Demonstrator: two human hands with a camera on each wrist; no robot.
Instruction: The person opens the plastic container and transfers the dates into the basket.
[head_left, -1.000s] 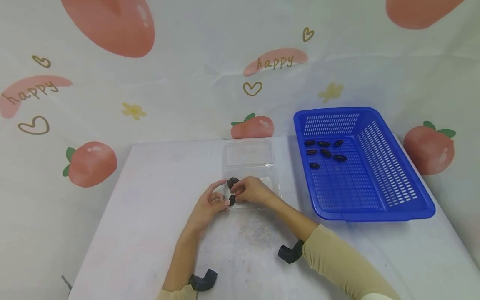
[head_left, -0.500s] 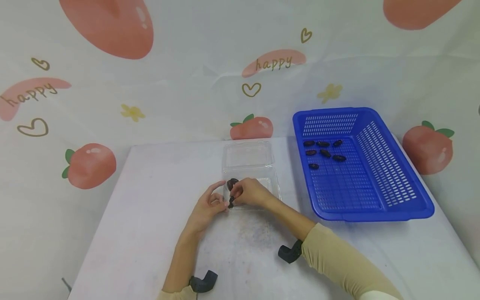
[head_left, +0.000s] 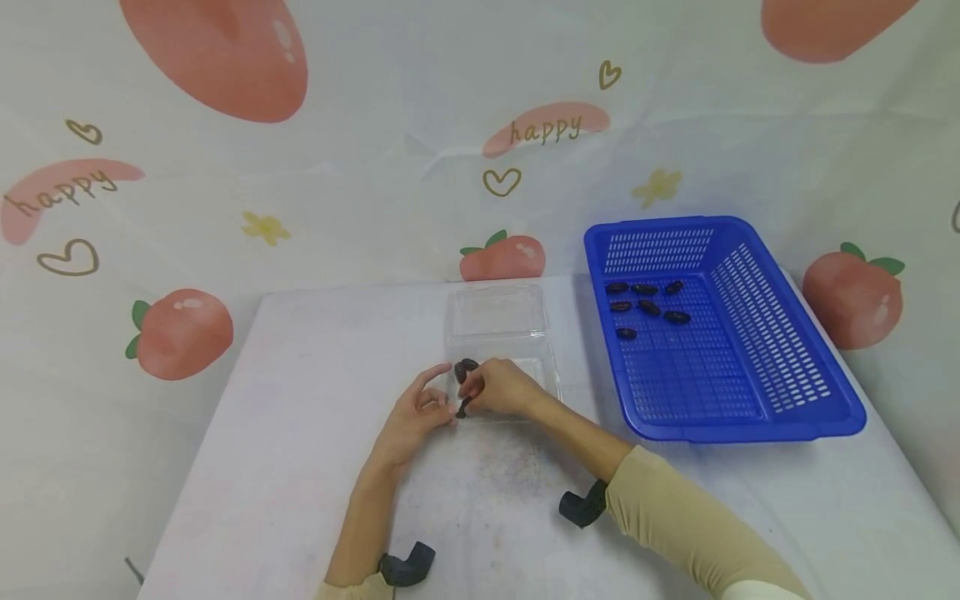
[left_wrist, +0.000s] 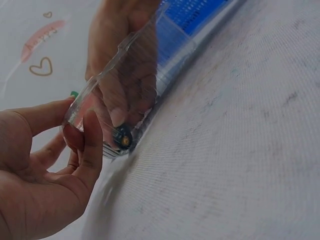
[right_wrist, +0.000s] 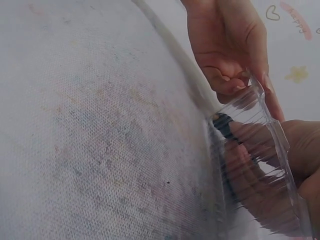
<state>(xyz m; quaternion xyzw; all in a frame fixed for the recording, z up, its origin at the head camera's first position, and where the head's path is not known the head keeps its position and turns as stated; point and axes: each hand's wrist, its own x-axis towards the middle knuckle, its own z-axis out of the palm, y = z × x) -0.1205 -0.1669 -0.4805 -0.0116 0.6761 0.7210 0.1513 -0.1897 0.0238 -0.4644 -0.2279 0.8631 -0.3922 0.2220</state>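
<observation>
A hinged clear plastic box (head_left: 555, 367) lies on the table with its lid (head_left: 497, 312) folded back. My right hand (head_left: 504, 388) reaches inside and pinches a dark, wrinkled date (head_left: 463, 407) at the box's near left corner. Two more dates (head_left: 461, 372) sit just beyond it, partly behind the fingers. At the left rim my left hand (head_left: 408, 421) holds the box wall between thumb and fingers. Through the clear wall in the left wrist view, the date (left_wrist: 123, 138) shows under a right fingertip, low in the corner.
To the right stands a blue perforated basket (head_left: 750, 434) with several dates (head_left: 648, 307) toward its far left. The white table (head_left: 300, 467) ends at a printed backdrop (head_left: 360, 208). Black wrist mounts (head_left: 408, 565) stick out from both forearms.
The date under my right hand has shifted slightly down toward the near left corner and tilted. My left hand stays at the box's rim.
</observation>
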